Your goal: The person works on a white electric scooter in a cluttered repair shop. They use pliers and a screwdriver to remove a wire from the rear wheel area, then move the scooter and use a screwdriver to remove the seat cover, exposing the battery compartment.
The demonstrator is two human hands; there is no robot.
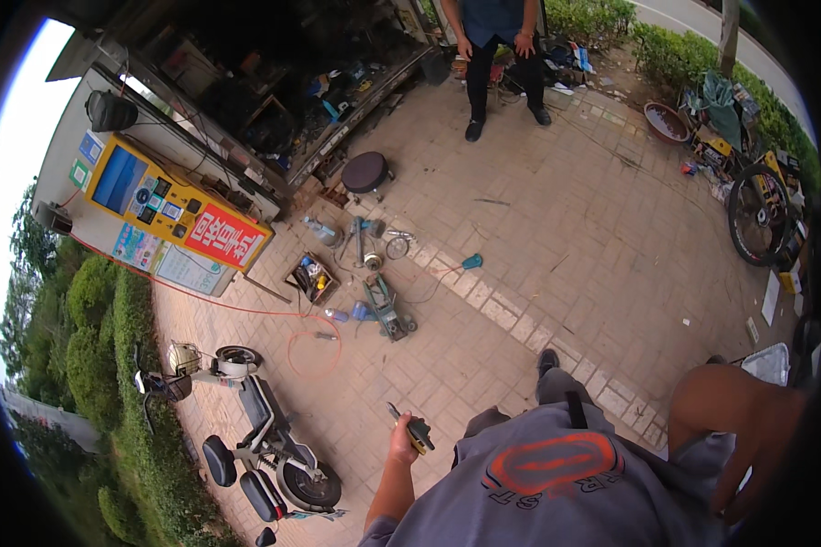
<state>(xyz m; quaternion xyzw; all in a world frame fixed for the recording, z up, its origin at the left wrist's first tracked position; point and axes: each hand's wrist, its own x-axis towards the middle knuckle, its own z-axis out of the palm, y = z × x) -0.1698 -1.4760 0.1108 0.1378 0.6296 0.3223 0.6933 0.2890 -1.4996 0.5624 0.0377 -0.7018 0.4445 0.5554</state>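
As a person looks down over a paved forecourt in the head view, the left hand (401, 445) closes around a black-and-yellow hand tool (419, 432), held above the pavers between a parked electric scooter (263, 415) and the wearer's grey T-shirt (520, 497). The right hand (732, 492) sits in shadow at lower right, and its grip cannot be told. Dark lettering curves beside an orange-red oval on the shirt. Large white characters fill the red panel (217, 233) of a yellow kiosk (169, 205) with a blue-lit screen and code squares; blue and green placards (84, 164) stand at its upper end, and posters below carry print too small to read.

Tan pavers (575, 219), crossed by a paler strip, run up to an open-fronted, dark and cluttered workshop (292, 68). A round stool (366, 171) stands near its sill. Beyond a tool-filled box (312, 279), a coiled orange hose (315, 339) and a green floor jack (388, 307), a co-worker (494, 23) stands in dark clothes. A spoked wheel (759, 215) leans among boxes at right; hedges (119, 356) border the left.
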